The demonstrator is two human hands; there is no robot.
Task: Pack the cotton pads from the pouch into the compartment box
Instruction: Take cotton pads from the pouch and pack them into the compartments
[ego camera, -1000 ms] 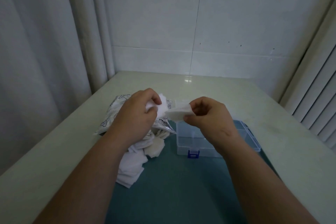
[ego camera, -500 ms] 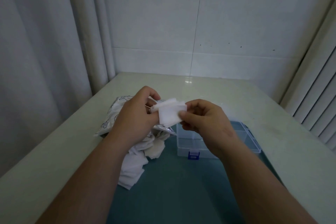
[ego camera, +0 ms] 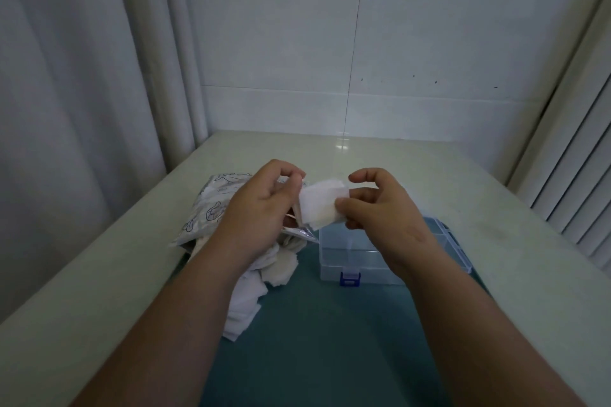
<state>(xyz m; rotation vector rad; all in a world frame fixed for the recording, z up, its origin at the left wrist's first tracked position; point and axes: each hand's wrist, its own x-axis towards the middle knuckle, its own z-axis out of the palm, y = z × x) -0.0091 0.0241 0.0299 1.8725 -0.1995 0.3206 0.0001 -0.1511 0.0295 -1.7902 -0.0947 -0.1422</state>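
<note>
- A soft white square cotton pad (ego camera: pixel 322 205) hangs above the pale smooth table (ego camera: pixel 99 274), pinched at its left edge by the left hand (ego camera: pixel 261 208) and at its right edge by the right hand (ego camera: pixel 380 208).
- A fluffy heap of loose white pads (ego camera: pixel 251 301) spills from a crinkled printed plastic pouch (ego camera: pixel 211 208) onto a teal mat (ego camera: pixel 324 340).
- A clear hard-plastic compartment box (ego camera: pixel 350 251) with a blue latch stands on the mat, right of the heap.
</note>
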